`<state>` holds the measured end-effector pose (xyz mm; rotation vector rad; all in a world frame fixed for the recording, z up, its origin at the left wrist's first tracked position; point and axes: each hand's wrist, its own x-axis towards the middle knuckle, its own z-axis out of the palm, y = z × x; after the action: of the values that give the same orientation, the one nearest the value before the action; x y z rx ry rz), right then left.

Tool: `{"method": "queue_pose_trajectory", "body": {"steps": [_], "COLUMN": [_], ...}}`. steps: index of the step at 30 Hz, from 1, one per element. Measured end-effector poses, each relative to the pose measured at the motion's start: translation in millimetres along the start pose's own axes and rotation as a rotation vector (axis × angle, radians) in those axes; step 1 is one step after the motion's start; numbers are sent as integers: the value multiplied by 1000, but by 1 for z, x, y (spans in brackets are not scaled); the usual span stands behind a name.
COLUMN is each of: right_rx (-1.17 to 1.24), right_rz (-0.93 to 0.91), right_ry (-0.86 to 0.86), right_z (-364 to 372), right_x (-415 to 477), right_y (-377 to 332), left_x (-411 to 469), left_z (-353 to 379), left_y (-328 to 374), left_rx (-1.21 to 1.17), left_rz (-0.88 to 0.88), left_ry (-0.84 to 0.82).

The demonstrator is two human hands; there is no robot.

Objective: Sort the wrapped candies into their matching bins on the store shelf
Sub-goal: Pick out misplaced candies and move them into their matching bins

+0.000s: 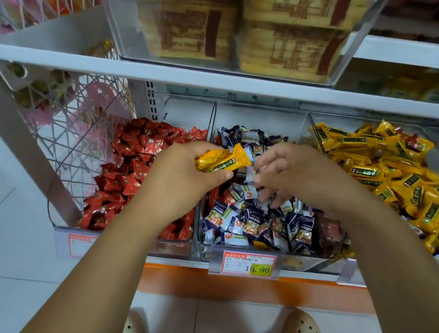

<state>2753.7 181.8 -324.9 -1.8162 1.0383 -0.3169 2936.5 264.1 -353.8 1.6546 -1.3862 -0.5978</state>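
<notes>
Three clear bins sit side by side on the low shelf. The left bin (pixel 172 246) is filled with red candies (pixel 132 159). In the middle bin (pixel 201 246) lie navy-and-white candies (pixel 256 221). Yellow candies (pixel 386 166) are heaped in the right bin (pixel 318 127). My left hand (pixel 183 174) hovers over the middle bin and grips yellow candy bars (pixel 223 158). My right hand (pixel 294 172) is beside it, fingers curled down, pinching a navy-and-white candy (pixel 249 172) just right of the yellow bars.
A price tag (pixel 248 263) reading 19.90 hangs on the middle bin's front. A brown pack (pixel 330 235) lies at that bin's right side. The upper shelf edge (pixel 220 81) with boxed goods (pixel 288 40) overhangs the bins. A wire rack (pixel 67 117) stands left.
</notes>
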Motion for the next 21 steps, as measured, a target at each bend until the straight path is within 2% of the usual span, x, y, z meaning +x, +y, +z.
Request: {"method": "queue_pose_trajectory", "body": {"steps": [3, 5, 8, 15, 17, 21], "right_rx": [-310, -542, -727, -1050, -1026, -749], "right_rz": [123, 111, 94, 34, 5, 48], "right_ry": [-327, -431, -484, -473, -469, -416], "right_z": [-5, 2, 18, 32, 31, 22], "right_x": [-17, -21, -15, -2, -2, -6], "right_y": [9, 14, 21, 30, 33, 33], "left_x": [-1, -2, 0, -4, -5, -7], "left_z": [1, 3, 5, 3, 1, -2], "left_y": [1, 3, 3, 7, 8, 10], "left_rx": [25, 47, 60, 69, 73, 76], "left_rz": [-6, -2, 4, 6, 9, 19], "left_ry": [-3, -11, 0, -9, -23, -32]}}
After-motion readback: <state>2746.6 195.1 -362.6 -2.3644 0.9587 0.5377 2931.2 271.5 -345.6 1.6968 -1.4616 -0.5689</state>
